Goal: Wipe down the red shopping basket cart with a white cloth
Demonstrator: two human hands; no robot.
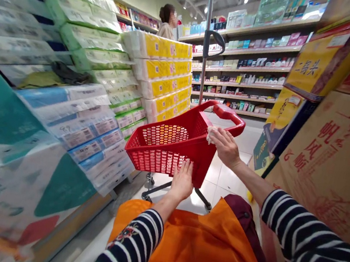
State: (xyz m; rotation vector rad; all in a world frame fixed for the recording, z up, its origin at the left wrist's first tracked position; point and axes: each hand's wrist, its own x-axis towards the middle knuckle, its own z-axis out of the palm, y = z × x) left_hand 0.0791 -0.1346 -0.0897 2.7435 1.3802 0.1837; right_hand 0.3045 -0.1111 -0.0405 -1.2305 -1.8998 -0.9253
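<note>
A red plastic shopping cart (198,160) with honeycomb-pattern side walls stands before me on dark legs with casters. My right hand (226,147) presses a crumpled whitish cloth (210,134) against the cart's upper rim, close to its handle. The cloth is mostly hidden under the fingers. Lower down, my left hand (183,182) rests with fingers stretched out against the near side wall of the basket and holds nothing. An orange apron (198,242) covers my lap.
Stacks of packaged tissue paper (97,124) rise on the left, and yellow-white packs (165,80) stand behind the cart. Cardboard boxes (330,161) crowd the right side. A metal pole (201,78) stands beyond the cart. Farther back are stocked shelves (243,84) and a person (166,32).
</note>
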